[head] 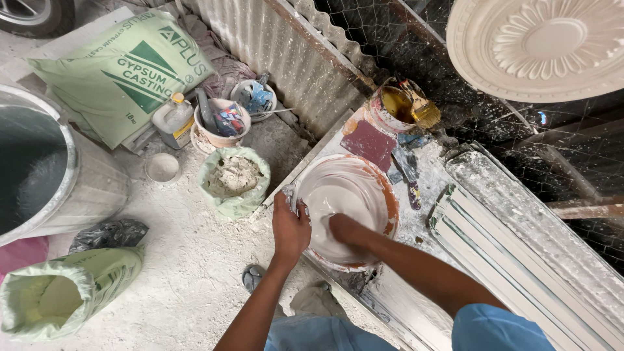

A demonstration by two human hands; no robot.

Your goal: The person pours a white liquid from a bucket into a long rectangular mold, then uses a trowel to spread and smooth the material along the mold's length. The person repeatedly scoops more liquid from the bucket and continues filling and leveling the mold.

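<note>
A round orange-rimmed basin (390, 203) full of white liquid plaster sits on a plaster-spattered bench. My left hand (289, 227) grips the basin's near-left rim. My right hand (344, 227) is plunged into the white mix, fingers partly buried, so what they hold cannot be seen. A small yellow-stained tub with a brush (400, 104) stands beyond the basin, next to a dark red pad (368, 143).
White moulding strips (520, 260) lie along the bench at right. On the floor at left: an open green bag of powder (234, 179), a big grey drum (97, 185), a green sack (123, 71), another open sack (58, 296), small tubs (221, 123). A ceiling rosette (539, 45) hangs top right.
</note>
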